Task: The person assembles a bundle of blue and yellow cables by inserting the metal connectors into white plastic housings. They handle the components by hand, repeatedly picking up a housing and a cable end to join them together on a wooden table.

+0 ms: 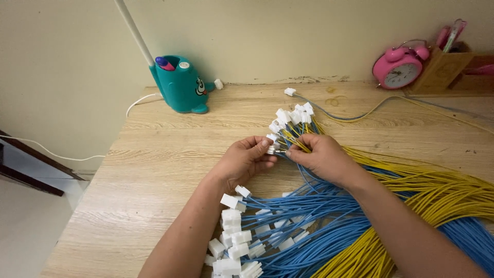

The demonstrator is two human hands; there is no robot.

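Both hands meet over the middle of a wooden table (154, 154). The left hand (246, 159) has its fingers curled together, pinching a small white connector (271, 149) between thumb and fingertips. The right hand (320, 156) is closed around a bunch of yellow and blue wires (296, 135), its fingertips just touching the same connector from the other side. Above the two hands, a cluster of white connectors (293, 117) fans out at the ends of the gripped wires, lifted off the tabletop. A broad sheaf of yellow wires (437, 188) runs from the right hand toward the right edge, lying partly over a sheaf of blue wires (319, 226) that spreads across the near side of the table. Under the left forearm, near the front edge, the blue wires end in a loose pile of white plugs (231, 239). A single wire with a white plug (290, 91) lies apart near the back of the table. At the back left stands a teal cartoon-shaped lamp base (180, 85) with a white cord; at the back right sit a pink alarm clock (400, 67) and a wooden desk organizer (445, 69).
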